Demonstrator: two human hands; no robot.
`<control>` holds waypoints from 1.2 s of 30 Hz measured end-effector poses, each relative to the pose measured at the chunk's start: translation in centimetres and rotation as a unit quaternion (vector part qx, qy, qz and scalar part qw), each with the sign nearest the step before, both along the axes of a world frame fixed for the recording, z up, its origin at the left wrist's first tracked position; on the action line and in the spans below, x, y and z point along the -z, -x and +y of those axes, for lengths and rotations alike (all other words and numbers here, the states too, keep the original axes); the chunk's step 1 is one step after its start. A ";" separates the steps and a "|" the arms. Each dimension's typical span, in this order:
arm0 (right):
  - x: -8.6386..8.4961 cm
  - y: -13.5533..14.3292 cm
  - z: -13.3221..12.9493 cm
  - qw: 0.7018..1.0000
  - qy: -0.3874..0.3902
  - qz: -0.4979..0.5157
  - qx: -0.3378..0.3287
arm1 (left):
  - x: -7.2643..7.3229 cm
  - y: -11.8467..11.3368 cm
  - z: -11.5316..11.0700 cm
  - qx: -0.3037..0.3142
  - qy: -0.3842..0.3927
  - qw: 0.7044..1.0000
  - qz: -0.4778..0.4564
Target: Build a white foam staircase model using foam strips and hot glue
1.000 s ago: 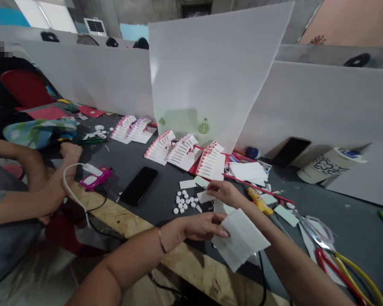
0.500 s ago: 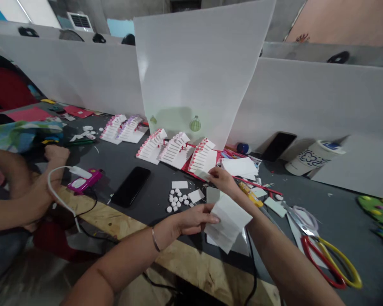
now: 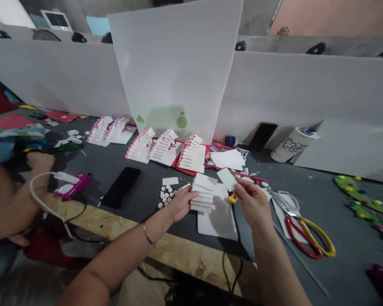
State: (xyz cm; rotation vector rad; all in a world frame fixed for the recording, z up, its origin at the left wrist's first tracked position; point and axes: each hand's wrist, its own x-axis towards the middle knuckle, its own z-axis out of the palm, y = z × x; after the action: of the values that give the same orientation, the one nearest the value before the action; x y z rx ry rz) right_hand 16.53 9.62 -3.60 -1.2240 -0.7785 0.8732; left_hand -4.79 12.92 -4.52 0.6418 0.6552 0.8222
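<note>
My left hand point(image 3: 182, 202) grips a white layered paper piece point(image 3: 204, 192), its steps facing up, above the dark table. In my right hand point(image 3: 250, 197) a small pale card point(image 3: 227, 179) is pinched between thumb and fingers, just right of the layered piece and apart from it. Below both lies a white sheet point(image 3: 217, 219). A yellow tool tip point(image 3: 232, 198) shows beside my right fingers. Small white discs point(image 3: 166, 195) lie left of my left hand. Behind stand several stepped white paper pieces with red and pink dots point(image 3: 190, 154).
A black phone point(image 3: 121, 187) and a pink device point(image 3: 72, 185) with cables lie to the left, near another person's arms point(image 3: 35, 191). Scissors point(image 3: 301, 229) rest at right. A white cup point(image 3: 294, 145) and tall white board point(image 3: 178, 63) stand behind.
The view has shifted right. My left hand has raised and turned the layered paper. My right hand has come back from the dotted pieces toward me, with the small card.
</note>
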 end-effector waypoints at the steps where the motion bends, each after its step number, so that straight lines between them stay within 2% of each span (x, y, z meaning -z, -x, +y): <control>1: 0.2 0.6 -0.1 1.000 0.008 0.010 -0.002 | 0.0 0.0 0.0 0.001 0.001 1.000 0.004; 4: 0.2 1.5 -0.2 1.000 0.018 0.017 -0.007 | 0.0 0.0 -0.1 0.007 0.004 1.000 0.016; 11: -0.1 1.4 -0.8 1.000 0.025 0.001 -0.012 | 0.1 -0.3 -0.5 0.054 0.012 0.998 0.037; 18: -0.4 1.4 -1.2 0.999 0.048 -0.017 -0.003 | 0.0 -0.5 -0.6 0.063 0.023 0.997 0.044; 25: 0.2 1.4 -1.2 0.999 0.037 -0.033 -0.003 | -0.6 -0.7 -0.8 0.062 0.024 0.997 0.045; 30: -0.1 1.0 -1.5 0.999 0.008 -0.043 0.018 | -0.5 -0.6 -0.8 0.061 0.028 0.997 0.044; 33: -0.7 0.4 -1.6 0.994 -0.033 -0.082 0.065 | -0.4 -0.5 -0.7 0.057 0.030 0.997 0.040; 36: -1.3 0.1 -1.7 0.990 -0.072 -0.074 0.092 | -0.3 -0.5 -0.6 0.052 0.027 0.998 0.035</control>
State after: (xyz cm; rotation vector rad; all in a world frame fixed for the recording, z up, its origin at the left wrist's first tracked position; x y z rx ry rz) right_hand 16.47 7.89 -2.26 -1.2200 -0.8193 0.5701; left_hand -4.33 12.34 -4.17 0.6523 0.7004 0.6853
